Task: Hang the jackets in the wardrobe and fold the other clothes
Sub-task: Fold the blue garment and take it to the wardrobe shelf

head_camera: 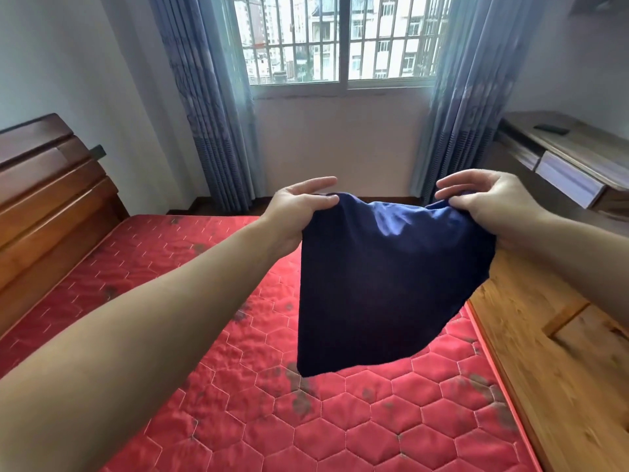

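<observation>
Navy-blue garment — frame centre, hanging folded above the red quilted mattress. Left hand pinches its upper left corner; right hand grips the upper right — both arms extended.

Can't really tell what the navy garment is, it hangs bunched and doubled over, so no sleeves, collar or waistband show. Its top corners disappear inside the left hand and right hand, and the cloth covers the lower fingers of both. It also blocks a patch of the red mattress near the right edge. The mattress runs off the bottom of the shot, and the wooden headboard is cut by the left edge. Small dark thing on the desk, top right, is too tiny to identify. Desk itself is clipped by the right edge.
</observation>
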Demonstrator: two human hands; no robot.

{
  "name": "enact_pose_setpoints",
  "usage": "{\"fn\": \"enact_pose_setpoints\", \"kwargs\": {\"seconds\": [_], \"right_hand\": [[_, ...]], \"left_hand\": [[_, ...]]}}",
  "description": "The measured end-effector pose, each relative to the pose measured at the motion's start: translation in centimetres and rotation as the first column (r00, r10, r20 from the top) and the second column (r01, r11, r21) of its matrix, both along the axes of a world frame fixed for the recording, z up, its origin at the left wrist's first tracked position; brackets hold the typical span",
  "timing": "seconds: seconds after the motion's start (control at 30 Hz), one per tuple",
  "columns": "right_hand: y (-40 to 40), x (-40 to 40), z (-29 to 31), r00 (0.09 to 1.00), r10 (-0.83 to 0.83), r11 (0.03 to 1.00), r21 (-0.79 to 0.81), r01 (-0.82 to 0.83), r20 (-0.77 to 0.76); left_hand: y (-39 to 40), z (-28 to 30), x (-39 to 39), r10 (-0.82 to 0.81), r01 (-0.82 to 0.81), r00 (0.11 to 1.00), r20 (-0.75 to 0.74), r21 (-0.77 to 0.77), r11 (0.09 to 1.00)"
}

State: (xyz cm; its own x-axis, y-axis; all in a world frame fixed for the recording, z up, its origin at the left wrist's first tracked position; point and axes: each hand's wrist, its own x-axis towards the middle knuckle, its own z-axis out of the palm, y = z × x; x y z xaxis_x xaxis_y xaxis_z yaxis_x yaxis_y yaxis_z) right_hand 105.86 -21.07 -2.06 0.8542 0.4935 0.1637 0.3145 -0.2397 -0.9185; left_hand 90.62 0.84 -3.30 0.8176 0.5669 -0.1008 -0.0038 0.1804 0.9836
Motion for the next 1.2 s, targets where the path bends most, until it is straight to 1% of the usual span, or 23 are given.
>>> {"fn": "enact_pose_setpoints", "kwargs": {"seconds": [0.07,0.13,0.2,0.27,0.37,0.43,0.47,0.5,0.53,0.57,0.63,0.67,0.73,0.8,0.87,0.93,0.97,1.03,1.07,1.1,1.13,1.17,1.2], "right_hand": [[-0.3,-0.6,0.3,0.988,0.104,0.992,-0.077,-0.095,0.114],[-0.6,-1.2,0.4,0.955,0.204,0.958,-0.245,-0.148,0.218],[-0.6,-1.5,-0.5,0.914,0.291,0.891,-0.427,-0.152,0.281],[-0.4,-1.5,-1.9,0.858,0.374,0.814,-0.568,-0.122,0.352],[0.4,-0.8,-3.5,0.765,0.463,0.742,-0.667,-0.059,0.448],[0.5,-0.3,-3.6,0.753,0.453,0.732,-0.682,-0.008,0.478],[0.6,0.1,-3.5,0.759,0.443,0.724,-0.69,0.01,0.477],[0.7,0.5,-3.4,0.759,0.44,0.706,-0.707,0.038,0.48],[0.8,0.8,-3.3,0.747,0.458,0.676,-0.734,0.06,0.483],[0.9,1.2,-3.2,0.723,0.483,0.635,-0.766,0.098,0.493],[1.3,1.8,-3.1,0.681,0.547,0.542,-0.826,0.157,0.488],[1.4,2.0,-3.0,0.665,0.562,0.528,-0.832,0.17,0.493],[1.6,2.3,-3.1,0.646,0.563,0.556,-0.815,0.165,0.515],[1.4,2.2,-3.3,0.606,0.581,0.571,-0.802,0.173,0.544],[1.1,2.1,-3.6,0.623,0.591,0.555,-0.819,0.146,0.512],[0.9,1.8,-4.1,0.71,0.593,0.485,-0.872,0.06,0.379],[0.9,1.6,-4.6,0.737,0.612,0.421,-0.907,0.003,0.287],[1.0,1.8,-6.1,0.752,0.654,0.261,-0.958,-0.121,0.083],[1.2,2.1,-7.1,0.757,0.653,0.188,-0.965,-0.185,-0.018],[1.4,2.5,-8.2,0.761,0.64,0.127,-0.962,-0.241,-0.106],[1.8,3.1,-9.3,0.767,0.618,0.086,-0.955,-0.284,-0.173],[2.2,3.7,-10.5,0.779,0.591,0.077,-0.947,-0.311,-0.208],[2.8,4.6,-11.6,0.797,0.57,0.095,-0.947,-0.306,-0.2]], "left_hand": [[0.1,0.4,0.3,0.011,-0.011,1.0,0.008,0.016,1.0],[0.4,0.8,0.6,0.01,-0.01,1.0,-0.002,0.014,1.0],[0.8,1.0,0.6,-0.001,0.001,1.0,-0.008,0.009,1.0],[1.3,1.2,0.6,-0.012,0.012,1.0,-0.012,0.022,1.0],[2.0,1.5,-0.2,-0.047,0.05,0.997,-0.057,0.059,0.997],[2.4,1.5,-0.9,-0.053,0.068,0.991,-0.119,0.12,0.99],[2.5,1.4,-1.2,-0.042,0.074,0.986,-0.161,0.194,0.978],[2.7,1.2,-1.4,-0.015,0.082,0.976,-0.215,0.306,0.948],[2.8,0.9,-1.6,0.024,0.101,0.962,-0.272,0.436,0.894],[2.9,0.6,-1.8,0.059,0.134,0.947,-0.316,0.555,0.821],[2.8,-0.2,-1.9,0.098,0.216,0.926,-0.364,0.726,0.653],[2.8,-0.7,-1.9,0.107,0.252,0.922,-0.372,0.787,0.563],[2.8,-1.6,-1.8,0.12,0.302,0.917,-0.38,0.86,0.412],[3.0,-2.4,-1.6,0.118,0.342,0.91,-0.398,0.88,0.33],[3.4,-3.2,-1.4,0.117,0.408,0.883,-0.455,0.865,0.291],[3.9,-4.3,-1.3,0.1,0.523,0.824,-0.557,0.817,0.244],[4.1,-5.1,-1.2,0.088,0.592,0.782,-0.616,0.78,0.203],[4.3,-6.8,-0.6,0.056,0.7,0.706,-0.706,0.707,0.101],[4.3,-7.7,-0.3,0.021,0.735,0.674,-0.738,0.673,0.083],[4.4,-8.6,0.3,-0.02,0.765,0.64,-0.768,0.634,0.117],[4.4,-9.6,0.9,-0.061,0.793,0.598,-0.799,0.579,0.189],[4.4,-10.7,1.7,-0.089,0.806,0.565,-0.82,0.525,0.273],[4.6,-11.7,2.5,-0.096,0.801,0.554,-0.827,0.498,0.332]]}}
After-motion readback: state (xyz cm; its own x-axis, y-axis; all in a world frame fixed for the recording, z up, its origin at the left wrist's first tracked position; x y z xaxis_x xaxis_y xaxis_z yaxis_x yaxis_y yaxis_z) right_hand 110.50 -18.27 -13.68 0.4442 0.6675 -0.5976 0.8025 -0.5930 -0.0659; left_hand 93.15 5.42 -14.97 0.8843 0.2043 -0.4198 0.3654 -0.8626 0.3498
